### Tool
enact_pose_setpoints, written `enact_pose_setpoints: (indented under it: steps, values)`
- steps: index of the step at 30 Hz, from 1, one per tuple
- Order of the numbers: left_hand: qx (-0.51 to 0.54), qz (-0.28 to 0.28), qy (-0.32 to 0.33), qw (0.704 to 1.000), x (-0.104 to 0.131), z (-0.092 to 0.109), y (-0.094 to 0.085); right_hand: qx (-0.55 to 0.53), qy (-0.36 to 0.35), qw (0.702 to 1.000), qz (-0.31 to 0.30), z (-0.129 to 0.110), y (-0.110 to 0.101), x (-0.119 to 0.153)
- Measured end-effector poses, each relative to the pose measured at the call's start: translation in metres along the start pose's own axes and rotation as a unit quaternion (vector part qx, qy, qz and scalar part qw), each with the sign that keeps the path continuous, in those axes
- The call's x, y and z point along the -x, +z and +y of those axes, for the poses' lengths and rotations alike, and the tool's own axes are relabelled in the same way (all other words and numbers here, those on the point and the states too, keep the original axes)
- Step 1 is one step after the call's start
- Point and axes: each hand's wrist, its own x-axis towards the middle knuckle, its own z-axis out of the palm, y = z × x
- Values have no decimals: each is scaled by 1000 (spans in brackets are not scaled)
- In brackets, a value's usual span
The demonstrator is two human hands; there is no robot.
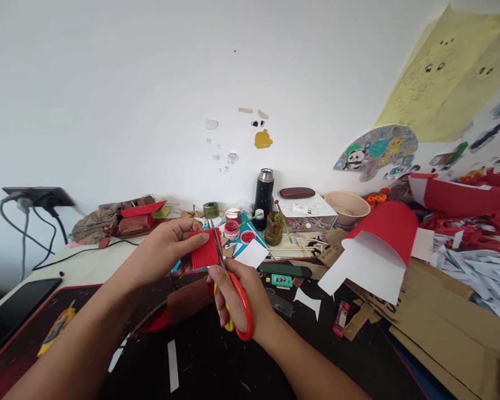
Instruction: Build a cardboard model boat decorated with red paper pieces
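Between the thumb and fingers of my left hand (173, 241) is a small piece of red corrugated cardboard (205, 253), held up above the desk. My right hand (248, 294) grips a pair of scissors (246, 311) with red and yellow handles. The scissor blades point up and lie along the right edge of the red piece, a narrow strip of it showing on their far side. Below the hands lies a brown and red curved cardboard piece (189, 303), partly hidden by my right hand.
A black thermos (265, 191), a glass jar (274, 229) and paint pots (232, 230) stand at the back. On the right are a curved red sheet (383, 233), flattened cardboard (450, 316) and white paper scraps (470, 272). A phone (19, 305) lies on the left.
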Motion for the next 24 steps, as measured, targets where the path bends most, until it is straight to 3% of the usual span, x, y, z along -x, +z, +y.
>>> enact_pose_setpoints:
  steps: [11,16,21,24]
  values:
    - [-85,-21,4,996,0,-6,-11,-16,7,1000,-8,3,7,-2]
    - [-128,-90,-14,988,2,1,-18,0,5,1000,-2,5,8,-2]
    - [-204,-71,24,976,9,13,-42,-29,-15,999,6,-2,3,-1]
    - [-233,-48,19,971,15,1,-60,-69,-43,996,43,-12,-6,-2]
